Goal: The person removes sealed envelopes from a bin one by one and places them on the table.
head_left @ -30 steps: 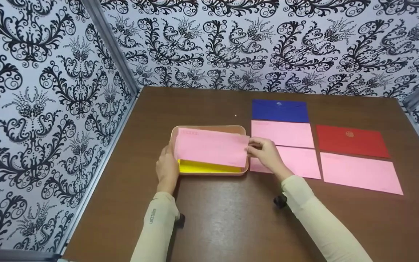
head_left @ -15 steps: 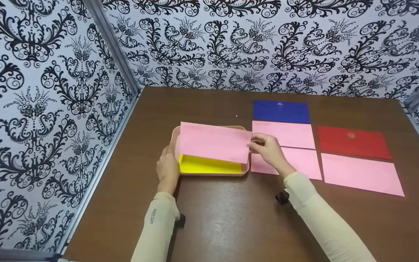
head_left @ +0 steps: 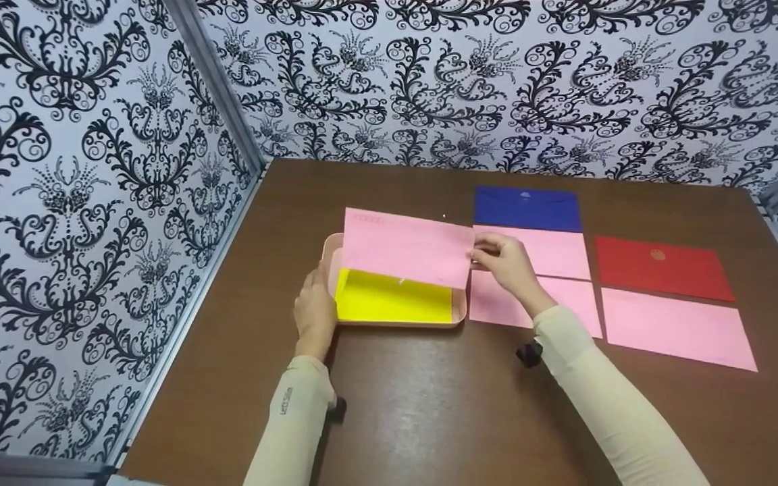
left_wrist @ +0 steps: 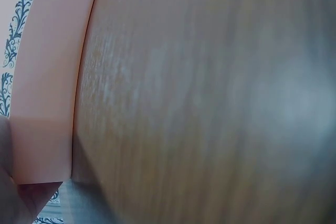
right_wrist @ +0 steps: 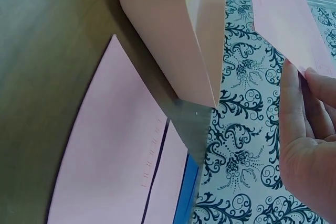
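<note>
My right hand (head_left: 507, 266) pinches the right end of a pink envelope (head_left: 408, 246) between thumb and fingers. In the head view, the envelope is tilted over the back part of a shallow pinkish tray (head_left: 460, 322). A bright yellow envelope (head_left: 396, 300) lies in the tray. At the tray's left end, my left hand (head_left: 315, 312) holds the side wall. The left wrist view shows the outer tray wall (left_wrist: 50, 87), with part of the left hand (left_wrist: 10, 198) at its near corner. In the right wrist view, thumb and fingertips (right_wrist: 310, 74) meet on the envelope's edge.
Right of the tray, a blue envelope (head_left: 527, 209) and two pink envelopes (head_left: 534, 304) lie in a column. Farther right, a red envelope (head_left: 666, 266) lies above another pink envelope (head_left: 679, 327). Patterned walls border the brown table (head_left: 402, 405) at the back and left.
My right hand has raised the pink envelope up and toward the back of the tray, uncovering more of the yellow envelope. My left hand stays at the tray's left end.
</note>
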Demonstrator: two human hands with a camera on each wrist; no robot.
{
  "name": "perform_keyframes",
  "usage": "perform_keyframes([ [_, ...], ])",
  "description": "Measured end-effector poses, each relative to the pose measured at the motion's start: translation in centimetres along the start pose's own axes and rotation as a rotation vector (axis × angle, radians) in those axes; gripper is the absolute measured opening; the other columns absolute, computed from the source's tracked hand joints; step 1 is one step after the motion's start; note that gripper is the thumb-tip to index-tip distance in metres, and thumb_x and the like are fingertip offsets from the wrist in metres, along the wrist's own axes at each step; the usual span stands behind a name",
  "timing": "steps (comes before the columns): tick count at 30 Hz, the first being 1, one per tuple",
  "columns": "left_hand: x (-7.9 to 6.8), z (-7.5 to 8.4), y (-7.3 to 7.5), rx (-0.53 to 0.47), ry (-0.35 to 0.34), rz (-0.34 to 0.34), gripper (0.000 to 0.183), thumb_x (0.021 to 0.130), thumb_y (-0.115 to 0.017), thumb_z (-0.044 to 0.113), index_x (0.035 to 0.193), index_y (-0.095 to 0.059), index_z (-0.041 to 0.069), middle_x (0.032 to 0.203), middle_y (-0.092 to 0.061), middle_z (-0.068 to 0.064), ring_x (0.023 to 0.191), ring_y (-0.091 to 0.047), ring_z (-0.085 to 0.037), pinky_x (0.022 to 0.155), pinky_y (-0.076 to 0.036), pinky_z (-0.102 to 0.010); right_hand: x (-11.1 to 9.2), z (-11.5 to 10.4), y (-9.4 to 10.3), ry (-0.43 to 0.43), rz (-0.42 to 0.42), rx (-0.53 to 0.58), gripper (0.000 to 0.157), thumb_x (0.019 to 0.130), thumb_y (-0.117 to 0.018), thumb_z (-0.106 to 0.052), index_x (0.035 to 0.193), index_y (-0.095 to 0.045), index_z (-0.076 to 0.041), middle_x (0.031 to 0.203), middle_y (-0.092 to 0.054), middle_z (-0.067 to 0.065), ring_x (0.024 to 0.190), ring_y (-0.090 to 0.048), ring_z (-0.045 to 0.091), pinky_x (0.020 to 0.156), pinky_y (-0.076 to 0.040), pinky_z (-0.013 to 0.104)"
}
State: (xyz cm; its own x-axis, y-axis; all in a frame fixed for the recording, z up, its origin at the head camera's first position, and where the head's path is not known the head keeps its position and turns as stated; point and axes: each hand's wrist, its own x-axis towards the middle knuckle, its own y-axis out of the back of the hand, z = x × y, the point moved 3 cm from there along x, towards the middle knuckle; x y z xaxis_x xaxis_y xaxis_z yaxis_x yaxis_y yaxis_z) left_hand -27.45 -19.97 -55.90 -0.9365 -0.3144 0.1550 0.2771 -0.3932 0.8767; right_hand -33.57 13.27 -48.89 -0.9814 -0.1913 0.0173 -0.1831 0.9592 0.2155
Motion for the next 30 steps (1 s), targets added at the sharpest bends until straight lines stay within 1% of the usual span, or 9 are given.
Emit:
perform_keyframes([
  [2,-0.1,0.1,0.0,0.006,-0.003,0.002,0.053,0.098,-0.044,-0.003,0.148,-0.046,0.011,0.138,-0.06,-0.014,0.106,-0.068,-0.042,0.088,-0.057,-0.054,0.2,-0.2,0.2,0.008,0.004,-0.009,0.029,0.093,-0.061,0.004,0.118,-0.059,0.018,0.107,-0.07,0.026,0.075,-0.067,-0.003,0.074,-0.061,0.024],
  [4,-0.1,0.2,0.0,0.003,-0.004,0.011,0.053,0.098,-0.044,-0.003,0.148,-0.047,0.011,0.138,-0.06,-0.013,0.104,-0.068,-0.042,0.086,-0.057,-0.053,0.5,-0.4,0.5,0.009,0.008,-0.009,0.029,0.093,-0.062,0.003,0.118,-0.059,0.018,0.104,-0.072,0.022,0.074,-0.067,-0.003,0.074,-0.061,0.024],
  [7,-0.1,0.1,0.0,-0.01,-0.004,0.029,0.052,0.097,-0.043,-0.003,0.147,-0.048,0.011,0.138,-0.061,-0.012,0.103,-0.069,-0.042,0.084,-0.057,-0.055,1.0,-0.7,0.9,0.007,0.02,0.003,0.029,0.093,-0.064,0.0,0.116,-0.06,0.016,0.098,-0.074,0.015,0.074,-0.069,-0.001,0.076,-0.061,0.027],
  [9,-0.1,0.1,0.0,-0.019,-0.004,0.039,0.052,0.097,-0.043,-0.003,0.147,-0.049,0.011,0.137,-0.061,-0.011,0.103,-0.068,-0.043,0.085,-0.057,-0.056,1.3,-0.8,1.2,-0.002,0.03,0.025,0.029,0.092,-0.065,-0.001,0.116,-0.06,0.016,0.093,-0.074,0.005,0.074,-0.069,0.0,0.078,-0.061,0.031],
  [11,-0.1,0.0,0.0,-0.024,-0.003,0.045,0.051,0.097,-0.043,-0.002,0.146,-0.05,0.011,0.136,-0.062,-0.011,0.103,-0.068,-0.043,0.085,-0.057,-0.056,1.5,-0.9,1.4,-0.011,0.04,0.044,0.03,0.092,-0.066,-0.001,0.116,-0.06,0.016,0.09,-0.073,0.0,0.074,-0.069,0.001,0.079,-0.061,0.033],
  [16,-0.2,0.0,0.0,-0.032,-0.003,0.051,0.052,0.096,-0.044,-0.003,0.145,-0.051,0.011,0.136,-0.062,-0.011,0.104,-0.068,-0.044,0.086,-0.056,-0.057,2.3,-1.2,1.9,-0.039,0.056,0.108,0.033,0.092,-0.065,-0.001,0.12,-0.059,0.016,0.083,-0.071,-0.012,0.076,-0.07,0.001,0.079,-0.061,0.029],
  [21,-0.2,0.1,0.1,-0.025,0.0,0.049,0.053,0.095,-0.044,-0.004,0.145,-0.051,0.011,0.136,-0.062,-0.011,0.102,-0.068,-0.044,0.084,-0.057,-0.057,3.1,-1.1,2.2,-0.077,0.072,0.191,0.031,0.093,-0.064,-0.001,0.119,-0.059,0.015,0.079,-0.073,-0.013,0.073,-0.07,0.002,0.076,-0.06,0.024],
  [27,-0.3,0.1,0.1,-0.022,0.008,0.035,0.054,0.095,-0.044,-0.004,0.146,-0.05,0.011,0.137,-0.061,-0.01,0.101,-0.068,-0.044,0.084,-0.057,-0.056,4.0,-0.8,2.9,-0.154,0.115,0.315,0.021,0.093,-0.064,-0.002,0.114,-0.061,0.004,0.078,-0.073,-0.01,0.072,-0.07,0.004,0.074,-0.06,0.021],
  [30,-0.3,0.2,0.1,-0.02,0.007,0.035,0.054,0.095,-0.045,-0.004,0.146,-0.049,0.011,0.137,-0.061,-0.011,0.1,-0.069,-0.044,0.084,-0.057,-0.056,4.4,-0.5,3.2,-0.185,0.136,0.39,0.018,0.094,-0.063,-0.001,0.111,-0.06,0.001,0.079,-0.072,-0.008,0.073,-0.07,0.005,0.073,-0.06,0.02],
])
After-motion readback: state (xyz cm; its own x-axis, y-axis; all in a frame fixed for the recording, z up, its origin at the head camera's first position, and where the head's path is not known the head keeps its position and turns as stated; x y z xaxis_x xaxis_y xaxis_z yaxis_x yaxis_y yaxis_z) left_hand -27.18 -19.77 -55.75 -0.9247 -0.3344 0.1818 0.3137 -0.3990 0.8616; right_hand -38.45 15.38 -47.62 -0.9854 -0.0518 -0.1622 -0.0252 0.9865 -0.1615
